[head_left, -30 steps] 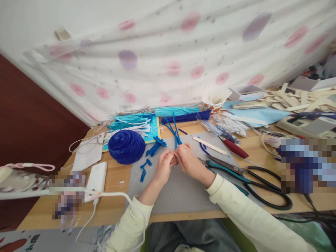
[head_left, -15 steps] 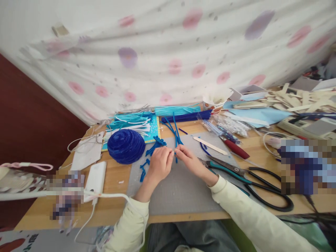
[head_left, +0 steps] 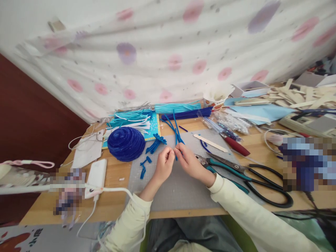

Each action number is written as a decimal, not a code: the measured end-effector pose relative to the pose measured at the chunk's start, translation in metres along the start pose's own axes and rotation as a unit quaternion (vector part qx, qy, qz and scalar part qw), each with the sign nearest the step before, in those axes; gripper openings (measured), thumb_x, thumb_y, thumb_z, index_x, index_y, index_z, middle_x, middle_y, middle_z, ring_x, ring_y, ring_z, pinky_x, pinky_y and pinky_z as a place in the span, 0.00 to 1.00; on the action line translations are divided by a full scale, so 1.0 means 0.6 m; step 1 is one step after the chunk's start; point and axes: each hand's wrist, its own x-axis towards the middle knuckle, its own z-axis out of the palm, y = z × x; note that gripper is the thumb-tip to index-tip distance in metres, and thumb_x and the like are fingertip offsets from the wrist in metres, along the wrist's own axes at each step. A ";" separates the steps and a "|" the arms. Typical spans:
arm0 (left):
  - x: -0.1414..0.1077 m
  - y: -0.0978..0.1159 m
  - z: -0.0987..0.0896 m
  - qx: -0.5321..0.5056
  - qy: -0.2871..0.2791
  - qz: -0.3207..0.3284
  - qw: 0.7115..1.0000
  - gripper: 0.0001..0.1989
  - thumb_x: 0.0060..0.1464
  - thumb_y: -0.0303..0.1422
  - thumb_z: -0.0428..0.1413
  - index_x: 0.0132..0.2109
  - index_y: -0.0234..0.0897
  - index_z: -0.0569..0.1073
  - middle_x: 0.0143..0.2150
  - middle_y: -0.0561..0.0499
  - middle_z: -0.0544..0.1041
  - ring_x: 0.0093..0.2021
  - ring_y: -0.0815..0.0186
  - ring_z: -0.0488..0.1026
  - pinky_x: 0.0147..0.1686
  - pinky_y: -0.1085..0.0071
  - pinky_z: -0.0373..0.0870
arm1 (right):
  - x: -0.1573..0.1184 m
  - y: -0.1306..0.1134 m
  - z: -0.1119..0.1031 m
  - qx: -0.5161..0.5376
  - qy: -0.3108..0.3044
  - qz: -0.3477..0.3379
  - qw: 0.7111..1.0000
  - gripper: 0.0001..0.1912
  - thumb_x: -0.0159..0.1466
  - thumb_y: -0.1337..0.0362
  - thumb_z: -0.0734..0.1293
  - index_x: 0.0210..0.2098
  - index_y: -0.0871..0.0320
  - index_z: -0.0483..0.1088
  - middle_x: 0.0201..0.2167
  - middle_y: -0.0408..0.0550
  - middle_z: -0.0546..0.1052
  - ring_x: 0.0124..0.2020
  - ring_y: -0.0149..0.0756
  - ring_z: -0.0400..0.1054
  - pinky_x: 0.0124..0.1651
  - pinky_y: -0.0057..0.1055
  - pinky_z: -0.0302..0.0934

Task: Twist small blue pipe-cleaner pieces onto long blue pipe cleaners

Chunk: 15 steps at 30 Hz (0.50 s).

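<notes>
My left hand (head_left: 166,162) and my right hand (head_left: 187,159) meet above the grey cutting mat (head_left: 181,192), fingertips pinched together and touching. Whatever lies between the fingers is too small and hidden to make out. Just behind them are several long blue pipe cleaners (head_left: 176,130), partly covered by the right hand. To the left of my left hand lies a bundle of bent blue pipe cleaners (head_left: 156,143), with short folded blue pieces (head_left: 143,170) nearer me. A dark blue coiled dome (head_left: 126,144) stands at the mat's left edge.
Right of my hands lie teal-handled pliers (head_left: 228,182), black-handled scissors (head_left: 262,182), a wooden stick (head_left: 210,142) and a red-handled tool (head_left: 237,146). Turquoise and dark blue pipe cleaner bundles (head_left: 186,114) lie at the back. A white cable (head_left: 112,189) crosses at left.
My left hand has turned slightly, showing more of its curled fingers. Both hands stay pinched together. The whole view has shifted a little.
</notes>
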 end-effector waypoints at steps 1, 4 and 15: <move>0.000 0.000 0.002 -0.021 0.002 -0.007 1.000 0.14 0.59 0.37 0.44 0.25 0.40 0.56 0.22 0.59 0.55 0.23 0.71 0.54 0.24 0.73 0.52 | -0.001 -0.001 0.000 -0.021 0.004 -0.015 1.000 0.11 0.69 0.65 0.52 0.29 0.55 0.54 0.25 0.42 0.61 0.28 0.34 0.54 0.35 0.33 0.50; -0.001 0.003 0.009 -0.088 0.013 -0.036 0.995 0.15 0.57 0.39 0.47 0.25 0.39 0.56 0.21 0.59 0.55 0.23 0.72 0.53 0.24 0.73 0.51 | -0.001 0.001 -0.001 -0.082 0.007 -0.055 0.995 0.11 0.69 0.68 0.52 0.29 0.55 0.54 0.25 0.43 0.62 0.28 0.34 0.55 0.37 0.34 0.50; 0.008 0.022 -0.003 -0.408 -0.045 -0.336 0.848 0.16 0.49 0.33 0.55 0.21 0.38 0.57 0.14 0.64 0.50 0.14 0.79 0.46 0.20 0.77 0.56 | 0.002 0.013 -0.012 -0.353 -0.054 -0.193 0.914 0.08 0.62 0.76 0.57 0.29 0.60 0.63 0.29 0.50 0.69 0.33 0.40 0.57 0.43 0.38 0.46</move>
